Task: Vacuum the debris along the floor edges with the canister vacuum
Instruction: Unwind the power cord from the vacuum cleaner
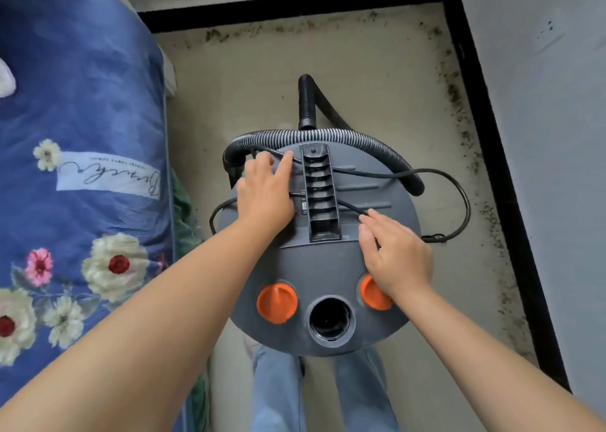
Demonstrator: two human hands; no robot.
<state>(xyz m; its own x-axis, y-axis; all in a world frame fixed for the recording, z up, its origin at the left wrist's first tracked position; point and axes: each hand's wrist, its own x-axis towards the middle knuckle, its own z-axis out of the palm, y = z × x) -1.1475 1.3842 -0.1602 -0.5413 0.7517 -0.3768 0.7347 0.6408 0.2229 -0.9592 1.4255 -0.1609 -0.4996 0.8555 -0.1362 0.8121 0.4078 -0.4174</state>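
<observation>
On our left lies the blue floral bedding point(82, 136), close beside the canister vacuum point(319, 267), which stands on the floor right in front of our legs. Our left hand point(265, 195) rests on the lid with fingers bent over the thin black power cord point(377, 174); we seem to be working it loose near the corrugated hose point(314, 135), though whether we pinch it we cannot tell. The ribbed carry handle point(319, 192) runs down the middle of the lid, with the cord threaded across it. Our right hand point(396, 254) lies flatter, fingers nearly straight and close together, touching the cord just right of the handle, above one orange knob point(373, 294). Further right, debris point(459, 103) speckles the floor along the black skirting point(492, 120), untouched so far.

We judge the risk to be the tangle: cord loops cross the handle and hose, so pulling hard may knot it tighter, or tip the canister toward the bedding.
</observation>
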